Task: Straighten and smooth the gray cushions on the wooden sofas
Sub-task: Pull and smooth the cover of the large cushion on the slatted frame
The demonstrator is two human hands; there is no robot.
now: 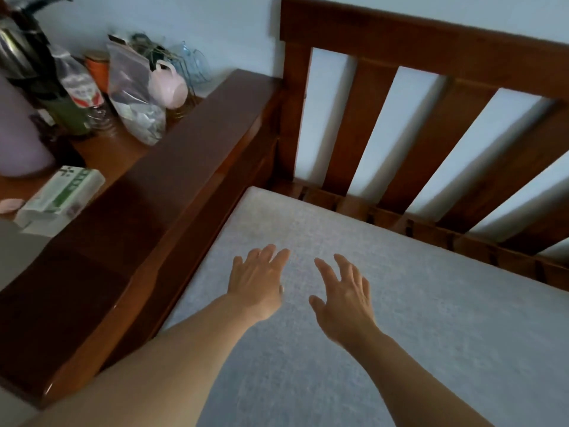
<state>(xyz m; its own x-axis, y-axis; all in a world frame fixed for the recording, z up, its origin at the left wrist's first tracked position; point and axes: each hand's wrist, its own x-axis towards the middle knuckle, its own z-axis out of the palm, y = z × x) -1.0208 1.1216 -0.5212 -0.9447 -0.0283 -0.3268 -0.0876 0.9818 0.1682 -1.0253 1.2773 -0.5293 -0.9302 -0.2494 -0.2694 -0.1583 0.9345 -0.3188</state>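
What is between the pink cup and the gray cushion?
The sofa's wide wooden armrest lies between the pink cup and the gray cushion, seen in the head view.

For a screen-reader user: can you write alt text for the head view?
Both the left hand and right hand reach out with open fingers over the gray cushion of a wooden sofa with a slatted back. Beyond its armrest, a side table holds a pink mug, bags and bottles.

Kettle (18, 41) cropped at top-left edge; green box (61, 195) print blurred.
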